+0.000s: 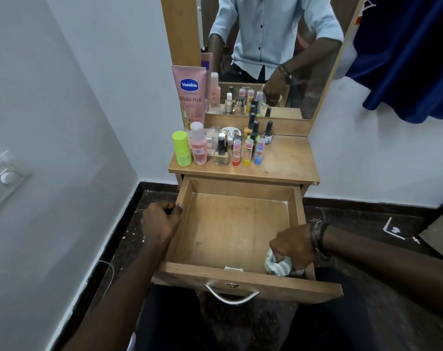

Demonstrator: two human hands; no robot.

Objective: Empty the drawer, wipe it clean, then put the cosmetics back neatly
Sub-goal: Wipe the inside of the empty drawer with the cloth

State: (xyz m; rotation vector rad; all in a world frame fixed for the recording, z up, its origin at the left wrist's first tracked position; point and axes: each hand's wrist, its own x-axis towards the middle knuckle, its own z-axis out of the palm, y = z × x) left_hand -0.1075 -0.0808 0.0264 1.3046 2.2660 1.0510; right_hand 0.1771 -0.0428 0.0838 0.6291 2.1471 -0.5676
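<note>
At the drawer's (230, 224) near right corner, our right hand (292, 247) grips a bunched cloth (278, 266) to wipe the floor. Our left hand (161, 219) clasps the left wall, apparently steadying it. The cosmetics (215, 148) stand on the tabletop's (286, 160) far left, clear of wiping.

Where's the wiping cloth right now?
In the head view, the cloth is bunched in the right hand, pressed into the drawer's near right corner, just behind the front panel and right of the small latch.
</note>
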